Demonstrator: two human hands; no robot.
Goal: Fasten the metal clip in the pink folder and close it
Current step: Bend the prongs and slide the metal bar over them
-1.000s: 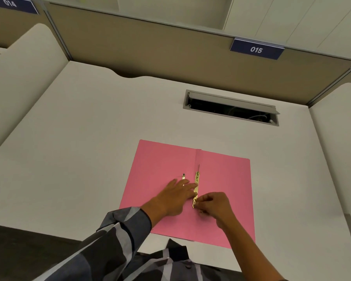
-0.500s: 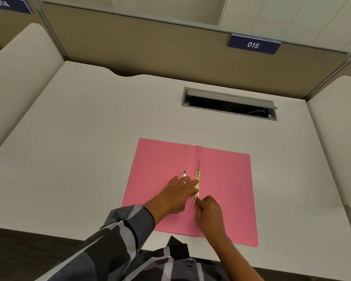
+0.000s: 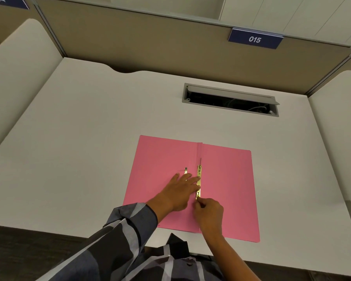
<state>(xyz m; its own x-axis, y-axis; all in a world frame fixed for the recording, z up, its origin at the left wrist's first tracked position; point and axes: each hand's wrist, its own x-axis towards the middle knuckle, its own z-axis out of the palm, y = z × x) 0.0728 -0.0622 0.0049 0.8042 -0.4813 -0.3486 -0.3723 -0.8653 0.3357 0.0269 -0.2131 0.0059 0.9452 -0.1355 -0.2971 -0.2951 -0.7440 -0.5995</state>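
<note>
Item: metal clip [image 3: 199,182], brass-coloured strip, lying along the centre fold of the pink folder [image 3: 227,189], just below the middle of the frame. A thin prong stands up past its far end. We read it as not yet fastened.

Item: small loose brass piece [image 3: 185,169], just left of the strip, near the fingertips of our left hand. Its function we cannot tell.

Item: pink folder, open flat, both leaves spread on the white worktop [image 3: 89,138], its near edge close to the worktop's front edge. It must stay open while the clip is worked; closing comes last.

Item: left hand [image 3: 180,191], fingers spread flat, palm down on the left leaf, fingertips touching the strip. We judge it pins leaf and strip so neither shifts. It grips nothing.

Item: right hand [image 3: 209,212], fingers drawn together in a pinch at the near end of the strip. We judge it is bending or sliding that end down; whether metal is truly between the fingertips we cannot tell.

Item: patterned grey sleeve [image 3: 118,230], lower left.

Item: cable slot [image 3: 230,100] with raised lid, upper right of the worktop, well apart from the folder.

Item: number plate 015 [image 3: 254,39], on the partition, upper right.
</note>
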